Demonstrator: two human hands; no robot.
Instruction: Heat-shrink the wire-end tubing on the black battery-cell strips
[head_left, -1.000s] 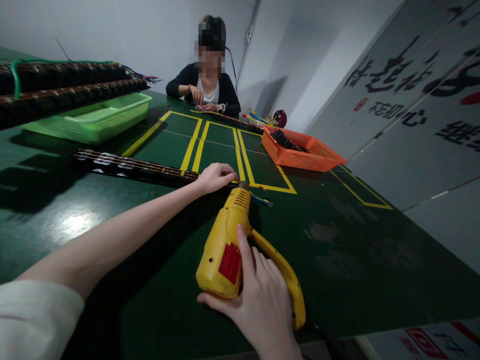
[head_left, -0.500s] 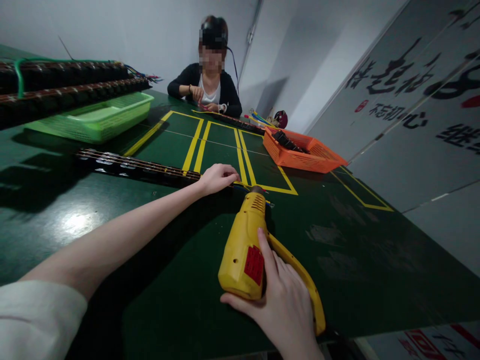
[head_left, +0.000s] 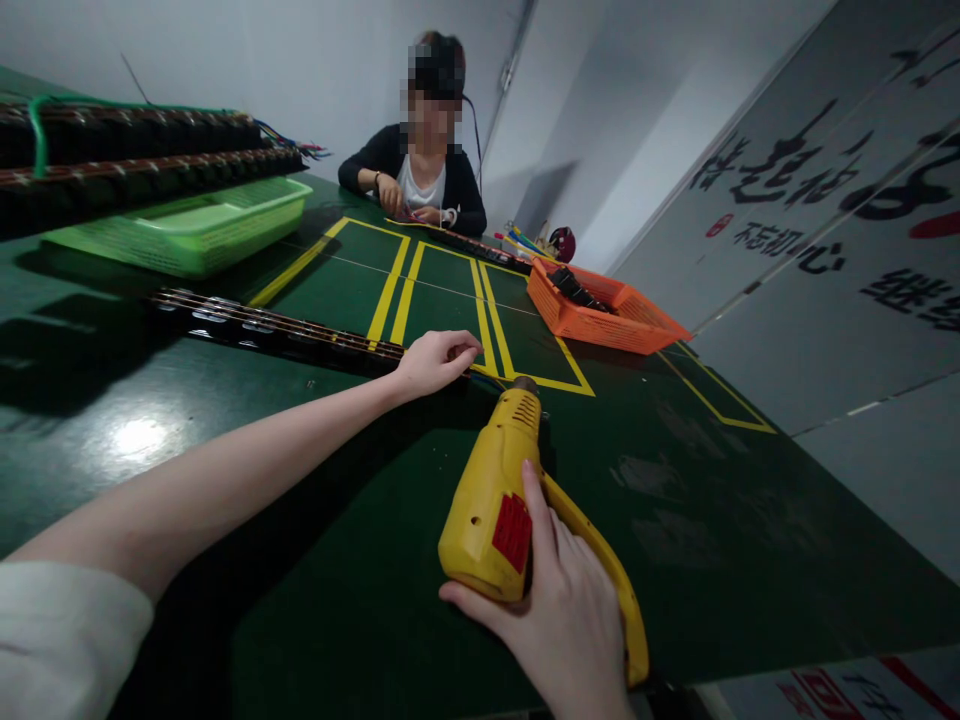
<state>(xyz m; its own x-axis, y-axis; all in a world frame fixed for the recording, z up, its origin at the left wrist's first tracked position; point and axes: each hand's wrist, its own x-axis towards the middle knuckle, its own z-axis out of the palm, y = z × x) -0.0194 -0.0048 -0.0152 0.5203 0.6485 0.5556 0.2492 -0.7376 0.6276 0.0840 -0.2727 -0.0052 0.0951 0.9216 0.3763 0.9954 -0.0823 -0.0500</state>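
Note:
My right hand (head_left: 566, 590) is wrapped round the handle of a yellow heat gun (head_left: 491, 490) with a red label, its index finger stretched along the body. The gun's dark metal nozzle (head_left: 526, 384) points away from me, over thin yellow and blue wires (head_left: 487, 377). Their far ends are hidden behind the gun. My left hand (head_left: 439, 362) is closed on these wires where they leave the right end of a long black strip-shaped pack (head_left: 277, 333). This pack has copper-coloured lines along its top and lies on the green table (head_left: 360, 560). The fingertips are partly hidden.
At the left, similar long packs (head_left: 150, 165) rest over a light green basket (head_left: 202, 235). An orange basket (head_left: 600, 318) with black pieces stands at the right. Yellow tape (head_left: 394, 300) marks the table. Across from me, a person (head_left: 420, 180) handles another strip (head_left: 480, 247).
The heat gun's nozzle has swung slightly to the right along the wires. My left hand stays almost in place. The whole view has shifted a little.

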